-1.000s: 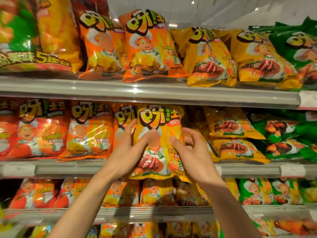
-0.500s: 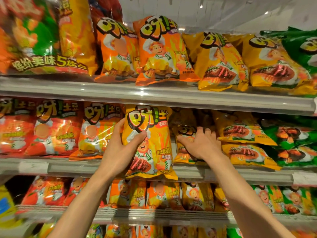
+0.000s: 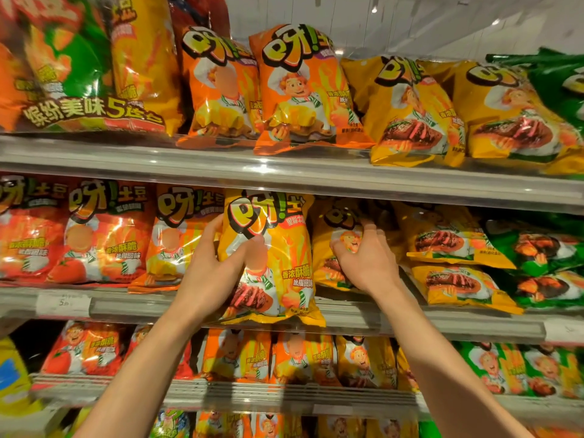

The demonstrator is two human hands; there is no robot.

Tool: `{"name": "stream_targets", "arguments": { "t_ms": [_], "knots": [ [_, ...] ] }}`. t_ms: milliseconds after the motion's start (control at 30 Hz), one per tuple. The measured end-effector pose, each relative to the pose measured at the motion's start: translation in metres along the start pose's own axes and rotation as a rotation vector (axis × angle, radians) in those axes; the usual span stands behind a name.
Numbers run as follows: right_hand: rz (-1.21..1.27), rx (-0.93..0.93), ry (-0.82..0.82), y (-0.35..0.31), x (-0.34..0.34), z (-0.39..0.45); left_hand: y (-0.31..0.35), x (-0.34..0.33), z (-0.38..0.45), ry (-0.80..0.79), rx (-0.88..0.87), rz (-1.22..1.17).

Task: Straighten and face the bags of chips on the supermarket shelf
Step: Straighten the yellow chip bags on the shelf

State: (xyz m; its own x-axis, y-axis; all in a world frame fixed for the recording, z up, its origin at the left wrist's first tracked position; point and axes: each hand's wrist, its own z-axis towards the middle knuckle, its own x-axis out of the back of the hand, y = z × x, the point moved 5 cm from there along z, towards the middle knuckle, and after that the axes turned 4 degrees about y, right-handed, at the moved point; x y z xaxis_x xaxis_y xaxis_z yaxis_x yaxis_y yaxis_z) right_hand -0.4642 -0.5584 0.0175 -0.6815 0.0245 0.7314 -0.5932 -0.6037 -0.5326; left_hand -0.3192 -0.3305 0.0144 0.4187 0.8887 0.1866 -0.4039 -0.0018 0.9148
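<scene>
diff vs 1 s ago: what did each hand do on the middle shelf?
The right hand let go of the upright yellow bag and went right to grip a second yellow bag deeper on the shelf. The left hand stayed on the upright bag, now holding it alone by its left edge. The neighbouring orange bag and the lying yellow bags did not move.

A large multipack in green, orange and yellow, printed with white characters and a "5", sits at the far left of the top shelf beside a dark red pack behind it. White price tags are fixed to the grey rail of the middle shelf, one at the left and another at the right edge. A blue and yellow package shows at the lower left, and pale ceiling panels with small lights run above.
</scene>
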Motion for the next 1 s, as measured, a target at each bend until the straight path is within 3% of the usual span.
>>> {"name": "stream_targets", "arguments": {
  "t_ms": [100, 200, 533, 667, 867, 1000],
  "knots": [
    [-0.049, 0.016, 0.098, -0.003, -0.011, 0.005, 0.000, 0.000, 0.000, 0.004, 0.010, -0.002],
    [-0.123, 0.031, -0.011, 0.001, -0.037, 0.015, 0.000, 0.000, -0.001, -0.003, 0.014, 0.003],
    [0.007, -0.118, -0.077, 0.034, -0.043, 0.016, -0.006, 0.000, 0.003, -0.015, 0.025, 0.014],
    [0.056, -0.126, -0.025, 0.029, -0.047, 0.019, -0.006, -0.001, 0.002, -0.010, 0.023, 0.018],
    [0.050, -0.133, -0.080, 0.033, -0.042, 0.023, -0.002, -0.005, -0.003, -0.014, 0.010, 0.020],
    [0.236, -0.087, -0.030, 0.030, -0.013, 0.014, 0.004, -0.017, -0.010, -0.032, 0.024, 0.023]
  ]
}}
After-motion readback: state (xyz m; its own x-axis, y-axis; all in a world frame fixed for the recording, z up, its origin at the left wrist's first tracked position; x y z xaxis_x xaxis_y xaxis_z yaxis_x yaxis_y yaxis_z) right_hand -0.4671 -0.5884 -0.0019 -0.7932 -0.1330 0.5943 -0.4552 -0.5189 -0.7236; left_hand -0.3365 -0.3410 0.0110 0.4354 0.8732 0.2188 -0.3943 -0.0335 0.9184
